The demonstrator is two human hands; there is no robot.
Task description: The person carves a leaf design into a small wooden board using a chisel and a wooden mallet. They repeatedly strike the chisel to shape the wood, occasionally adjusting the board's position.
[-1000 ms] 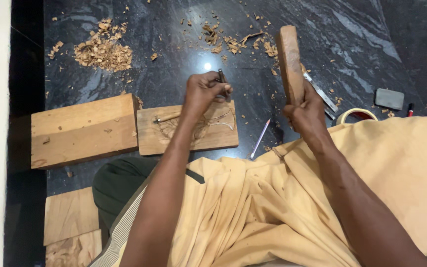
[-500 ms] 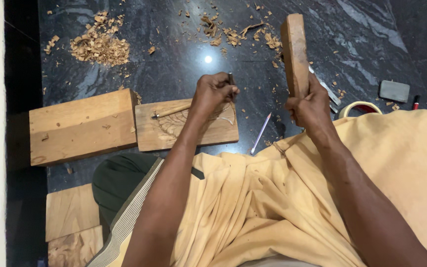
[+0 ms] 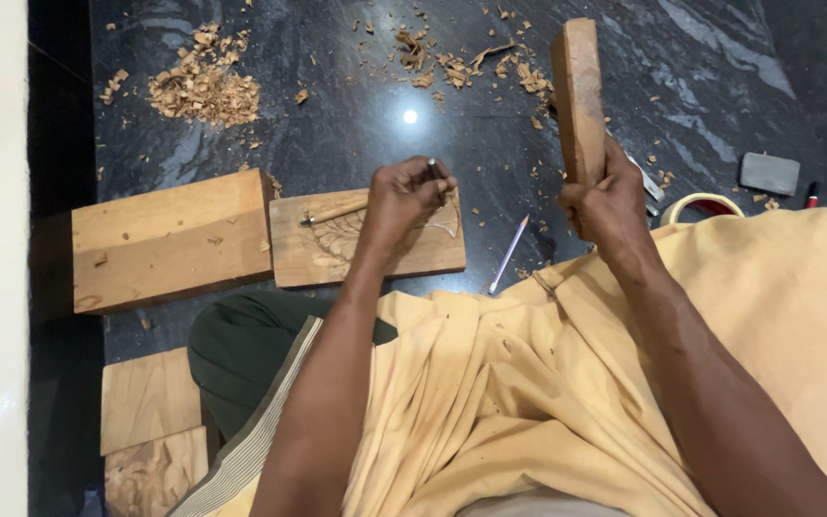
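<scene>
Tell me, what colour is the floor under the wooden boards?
The polished stone floor is black with pale grey streaks, littered with light wood shavings. The head view shows it best.

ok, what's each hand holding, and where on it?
Left hand: a thin metal chisel, pinched near its top, over the carved board. Right hand: a wooden mallet block, gripped at its lower end.

My left hand [image 3: 402,196] rests on the carved board [image 3: 366,239] on the floor [image 3: 337,124]. A larger block [image 3: 169,239] touches that board at nine o'clock. At three o'clock lies a pencil [image 3: 509,254], and beyond it my right hand [image 3: 605,201] holds the mallet [image 3: 578,96] upright. Shavings [image 3: 205,88] lie at eleven o'clock. Two boards [image 3: 150,431] lie at seven.
</scene>
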